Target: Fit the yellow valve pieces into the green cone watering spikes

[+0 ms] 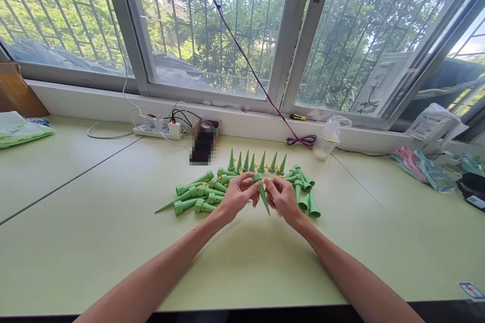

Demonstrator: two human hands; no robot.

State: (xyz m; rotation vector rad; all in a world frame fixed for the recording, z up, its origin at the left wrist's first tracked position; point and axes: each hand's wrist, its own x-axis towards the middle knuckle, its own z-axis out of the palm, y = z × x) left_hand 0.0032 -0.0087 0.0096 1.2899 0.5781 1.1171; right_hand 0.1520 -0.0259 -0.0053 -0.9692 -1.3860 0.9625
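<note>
My left hand (241, 193) is closed around the capped end of a green plastic watering spike (263, 198), whose tip slants down toward me. Close against its right side, my right hand (282, 197) pinches with thumb and forefinger; whatever sits between those fingertips is too small to make out. Left of my hands lies a loose pile of green spikes with ribbed caps (185, 205). Behind them, several spikes stand upright in a row (261, 162), with small yellow parts beside them. More green cone pieces (313, 206) lie to the right, some with open ends toward me.
At the back are a white power strip (159, 131) with plugs, a small box (214, 131), a bundled red-blue cable (302, 140) and a bagged plastic cup (326, 141). Plastic packets (424, 166) and a black object (473, 189) lie far right. A green-white bag (22, 131) rests far left.
</note>
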